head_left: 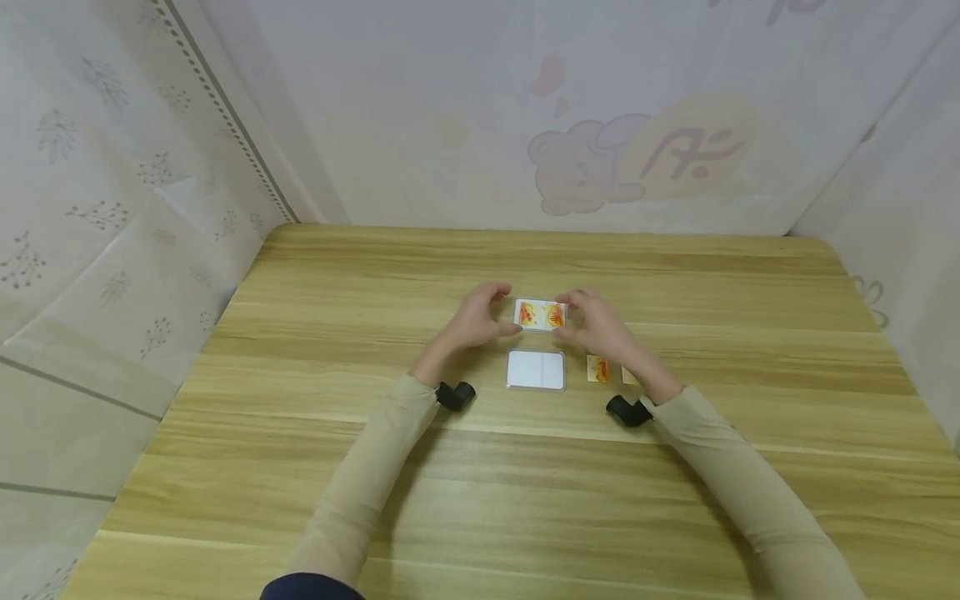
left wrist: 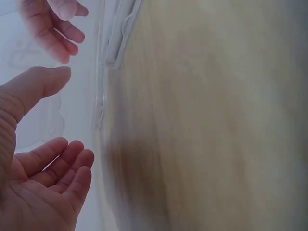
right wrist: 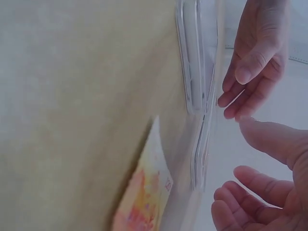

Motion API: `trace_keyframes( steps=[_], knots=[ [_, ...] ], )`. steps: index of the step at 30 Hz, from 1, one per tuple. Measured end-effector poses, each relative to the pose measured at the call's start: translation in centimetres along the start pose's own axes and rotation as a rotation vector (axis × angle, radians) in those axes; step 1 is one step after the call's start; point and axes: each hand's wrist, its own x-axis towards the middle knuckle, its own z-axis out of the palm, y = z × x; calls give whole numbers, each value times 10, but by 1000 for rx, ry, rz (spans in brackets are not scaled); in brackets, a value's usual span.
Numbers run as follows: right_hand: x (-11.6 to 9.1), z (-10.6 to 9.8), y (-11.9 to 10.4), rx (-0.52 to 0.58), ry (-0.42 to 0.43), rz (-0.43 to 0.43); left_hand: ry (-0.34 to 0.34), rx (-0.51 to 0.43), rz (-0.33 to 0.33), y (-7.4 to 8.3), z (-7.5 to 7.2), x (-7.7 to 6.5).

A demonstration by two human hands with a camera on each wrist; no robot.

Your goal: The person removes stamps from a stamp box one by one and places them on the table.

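Note:
A flat clear-rimmed case [head_left: 540,329] lies on the table with two orange-and-yellow picture cards [head_left: 528,314] side by side on it. My left hand [head_left: 474,319] is at its left side, thumb and fingers spread apart and nothing between them. On the opposite side, my right hand [head_left: 594,325] has its fingertips close to the case's right edge, also with an empty gap between thumb and fingers. Nearer to me lies a second clear-rimmed case [head_left: 536,369] with a plain white face. Both wrist views show relaxed fingers; there the cases appear nearly edge-on.
Right of the white case lies a loose picture card [head_left: 597,368], and another card [head_left: 628,377] is partly covered by my right wrist. The wooden table [head_left: 480,500] meets a printed curtain [head_left: 420,125] at the back. Black wrist-worn pieces [head_left: 456,397] hang below my sleeves.

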Motion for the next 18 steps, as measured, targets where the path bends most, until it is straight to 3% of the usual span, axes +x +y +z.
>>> trace_keyframes(
  steps=[6,18],
  knots=[
    [7,0,1,-67,-31,22,-33,-14,-16,0,4,8],
    [16,3,2,-81,-87,69,-61,-6,-54,-4,7,15]
  ],
)
